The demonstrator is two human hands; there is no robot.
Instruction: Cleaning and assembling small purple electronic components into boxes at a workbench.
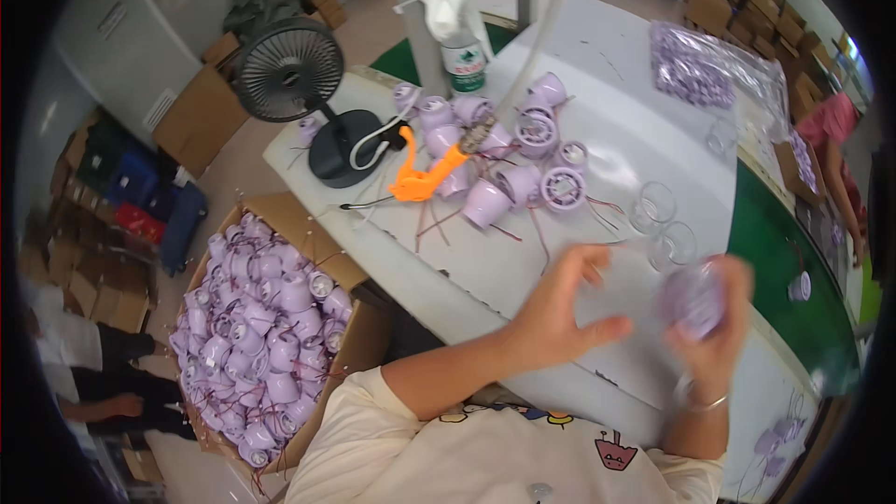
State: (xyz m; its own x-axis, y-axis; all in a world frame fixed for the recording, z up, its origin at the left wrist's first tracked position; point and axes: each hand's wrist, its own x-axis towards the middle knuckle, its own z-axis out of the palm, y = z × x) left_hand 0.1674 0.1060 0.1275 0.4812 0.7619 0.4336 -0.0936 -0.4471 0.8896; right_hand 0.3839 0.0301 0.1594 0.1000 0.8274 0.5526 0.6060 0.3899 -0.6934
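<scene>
My right hand [717, 313] grips a round lilac plastic housing [689, 303], blurred by motion, above the right part of the white table [616, 168]. To its left my left hand [571, 308] hovers over the table, fingers spread and holding nothing. Beyond my hands lie two clear round covers [653, 207], side by side. Several lilac cup-shaped housings [487, 203] with thin red and dark wires are clustered further off. Among them an orange tool [422, 177] with a thin dark shaft lies beneath a hanging cord.
A cardboard box [350, 341] full of lilac housings [266, 317] stands at the left. A black fan [291, 70] and a tissue canister [464, 61] occupy the far side. Bagged lilac parts [691, 65] lie far right, by a green belt [770, 243]. Another person [831, 126] works there.
</scene>
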